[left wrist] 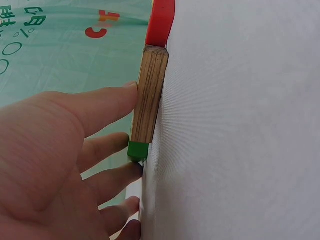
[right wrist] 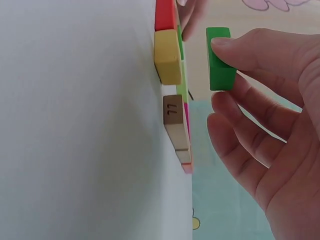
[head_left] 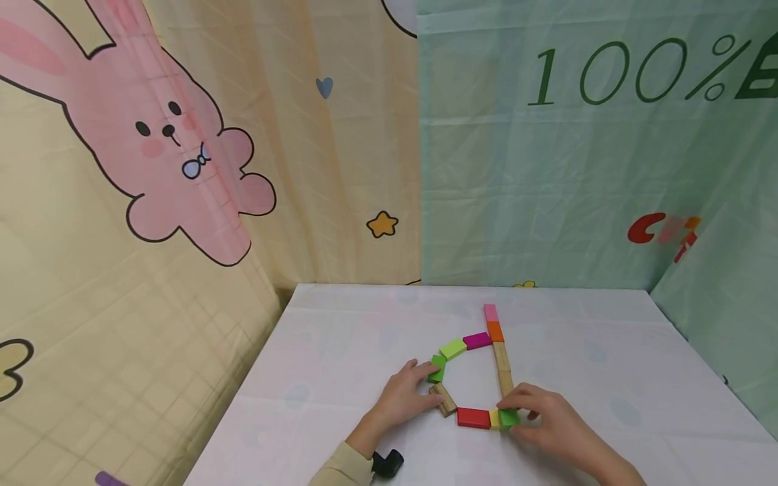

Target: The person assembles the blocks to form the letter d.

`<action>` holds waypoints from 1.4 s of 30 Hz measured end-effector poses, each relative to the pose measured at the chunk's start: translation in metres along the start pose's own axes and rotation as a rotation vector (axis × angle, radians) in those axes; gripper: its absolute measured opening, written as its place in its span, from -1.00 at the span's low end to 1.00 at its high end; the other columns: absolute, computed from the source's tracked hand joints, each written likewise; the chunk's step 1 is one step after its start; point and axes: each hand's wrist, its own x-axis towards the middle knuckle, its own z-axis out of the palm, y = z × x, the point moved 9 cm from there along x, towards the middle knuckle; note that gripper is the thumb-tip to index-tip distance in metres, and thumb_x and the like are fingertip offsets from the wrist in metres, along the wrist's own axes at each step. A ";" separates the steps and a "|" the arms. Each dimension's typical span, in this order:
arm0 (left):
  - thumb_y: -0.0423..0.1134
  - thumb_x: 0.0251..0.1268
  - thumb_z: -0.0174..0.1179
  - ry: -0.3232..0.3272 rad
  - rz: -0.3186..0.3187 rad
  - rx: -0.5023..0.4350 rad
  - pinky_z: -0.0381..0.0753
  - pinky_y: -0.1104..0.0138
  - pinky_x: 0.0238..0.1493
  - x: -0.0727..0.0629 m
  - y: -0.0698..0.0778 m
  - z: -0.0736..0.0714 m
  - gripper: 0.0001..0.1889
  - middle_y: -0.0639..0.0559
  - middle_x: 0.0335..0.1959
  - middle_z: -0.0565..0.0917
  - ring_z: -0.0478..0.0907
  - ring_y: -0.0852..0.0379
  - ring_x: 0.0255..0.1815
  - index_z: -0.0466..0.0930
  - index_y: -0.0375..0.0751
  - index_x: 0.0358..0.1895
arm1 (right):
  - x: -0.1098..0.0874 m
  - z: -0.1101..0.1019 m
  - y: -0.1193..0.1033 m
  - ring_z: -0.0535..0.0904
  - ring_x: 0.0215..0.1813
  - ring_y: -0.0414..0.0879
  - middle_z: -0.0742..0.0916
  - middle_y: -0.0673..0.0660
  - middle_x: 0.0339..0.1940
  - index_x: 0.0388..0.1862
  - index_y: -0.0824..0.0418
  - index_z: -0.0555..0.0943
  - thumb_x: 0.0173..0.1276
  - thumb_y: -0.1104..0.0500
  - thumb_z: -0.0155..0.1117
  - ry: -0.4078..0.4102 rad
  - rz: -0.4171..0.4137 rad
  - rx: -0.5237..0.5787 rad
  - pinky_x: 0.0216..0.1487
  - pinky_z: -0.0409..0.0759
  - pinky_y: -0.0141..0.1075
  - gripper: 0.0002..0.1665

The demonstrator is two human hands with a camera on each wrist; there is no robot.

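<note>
Blocks form a ring with a straight tail on the white table. In the head view my left hand (head_left: pixel 402 397) touches two of them on the ring's left side: its thumb is at a brown wooden block (head_left: pixel 446 401), its forefinger at a green block (head_left: pixel 435 373). Those fingers stay fairly straight in the left wrist view. My right hand (right wrist: pixel 280 105) pinches another green block (right wrist: pixel 220 75) between thumb and fingers, raised off the table near the yellow block (right wrist: pixel 168 57). A red block (head_left: pixel 473 418) lies left of the yellow one.
Along the ring's top are a light green block (head_left: pixel 453 349) and a magenta block (head_left: pixel 477 341). The right side runs up through wooden blocks (head_left: pixel 502 358), an orange block (head_left: pixel 495 331) and a pink block (head_left: pixel 490 312). Printed curtains (head_left: pixel 340 169) stand behind the table.
</note>
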 end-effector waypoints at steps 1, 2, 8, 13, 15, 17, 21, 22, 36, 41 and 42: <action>0.09 0.24 0.40 -0.001 -0.002 0.000 0.27 -0.27 0.31 0.000 -0.001 0.001 -0.39 0.08 0.42 0.45 0.18 -0.19 0.52 0.55 0.10 0.36 | 0.000 -0.001 0.002 0.54 -0.18 -0.27 0.65 -0.24 -0.16 -0.06 -0.07 0.77 0.08 0.17 0.63 0.004 0.006 0.003 -0.24 0.63 -0.37 -0.59; 0.10 0.24 0.40 -0.002 -0.004 0.001 0.27 -0.27 0.30 0.000 -0.001 0.001 -0.39 0.08 0.42 0.45 0.18 -0.19 0.52 0.55 0.11 0.36 | 0.000 -0.002 0.004 0.54 -0.19 -0.27 0.65 -0.24 -0.16 -0.05 -0.05 0.77 0.08 0.17 0.63 0.007 0.012 0.005 -0.24 0.63 -0.37 -0.59; 0.09 0.24 0.40 -0.001 0.007 0.002 0.26 -0.27 0.31 0.000 -0.001 0.001 -0.39 0.07 0.43 0.45 0.18 -0.19 0.52 0.54 0.09 0.36 | -0.001 -0.007 0.015 0.55 -0.18 -0.25 0.65 -0.23 -0.18 -0.04 -0.04 0.76 0.07 0.18 0.63 0.031 0.042 0.011 -0.23 0.62 -0.38 -0.57; 0.07 0.24 0.40 -0.004 0.008 0.007 0.27 -0.27 0.30 0.000 0.001 0.000 -0.39 0.05 0.43 0.45 0.18 -0.20 0.52 0.55 0.07 0.36 | -0.002 -0.007 0.022 0.54 -0.19 -0.23 0.65 -0.22 -0.19 -0.04 -0.05 0.77 0.07 0.20 0.63 0.042 0.067 0.018 -0.23 0.61 -0.39 -0.57; 0.07 0.24 0.41 -0.005 0.006 0.008 0.28 -0.27 0.30 -0.001 0.001 0.000 -0.39 0.06 0.43 0.45 0.18 -0.20 0.52 0.54 0.07 0.36 | -0.002 -0.007 0.024 0.55 -0.20 -0.23 0.65 -0.21 -0.19 -0.05 -0.05 0.77 0.06 0.21 0.63 0.041 0.074 0.023 -0.23 0.61 -0.38 -0.56; 0.06 0.24 0.41 -0.004 0.007 0.009 0.27 -0.27 0.30 -0.001 0.002 -0.001 -0.39 0.05 0.43 0.45 0.18 -0.20 0.53 0.54 0.06 0.36 | -0.003 -0.007 0.025 0.55 -0.20 -0.24 0.65 -0.20 -0.18 -0.05 -0.06 0.77 0.06 0.21 0.63 0.038 0.076 0.024 -0.24 0.61 -0.38 -0.56; 0.04 0.25 0.40 -0.002 0.015 0.011 0.26 -0.27 0.31 -0.001 0.003 -0.002 -0.39 0.03 0.43 0.45 0.17 -0.20 0.53 0.54 0.04 0.36 | -0.003 -0.004 0.028 0.55 -0.20 -0.24 0.64 -0.21 -0.19 -0.06 -0.10 0.76 0.05 0.21 0.64 0.019 0.084 0.016 -0.23 0.61 -0.39 -0.56; 0.04 0.25 0.40 -0.003 0.014 0.010 0.25 -0.27 0.31 -0.001 0.003 -0.002 -0.39 0.03 0.43 0.45 0.17 -0.20 0.53 0.54 0.04 0.37 | -0.003 -0.004 0.029 0.55 -0.20 -0.24 0.64 -0.21 -0.19 -0.06 -0.10 0.76 0.06 0.21 0.63 0.011 0.086 0.012 -0.22 0.61 -0.40 -0.56; 0.08 0.25 0.39 -0.006 0.007 0.011 0.27 -0.27 0.30 0.000 -0.001 0.001 -0.39 0.06 0.43 0.45 0.17 -0.19 0.53 0.54 0.07 0.37 | -0.002 0.007 0.035 0.48 -0.28 -0.24 0.59 -0.20 -0.27 -0.17 -0.16 0.74 0.00 0.24 0.65 -0.020 0.101 -0.045 -0.24 0.58 -0.41 -0.56; 0.07 0.26 0.39 -0.004 0.009 0.014 0.26 -0.26 0.31 0.002 0.000 0.000 -0.39 0.06 0.44 0.44 0.16 -0.18 0.54 0.53 0.08 0.37 | -0.001 0.006 0.035 0.47 -0.30 -0.24 0.53 -0.17 -0.30 -0.30 -0.19 0.70 -0.03 0.23 0.68 0.014 0.119 -0.054 -0.24 0.58 -0.41 -0.59; 0.07 0.26 0.39 -0.005 0.008 0.017 0.26 -0.25 0.32 0.002 0.000 0.000 -0.40 0.07 0.44 0.44 0.16 -0.17 0.54 0.53 0.08 0.37 | -0.001 0.006 0.034 0.47 -0.30 -0.24 0.53 -0.16 -0.31 -0.32 -0.19 0.69 -0.03 0.23 0.68 0.019 0.121 -0.060 -0.24 0.58 -0.41 -0.59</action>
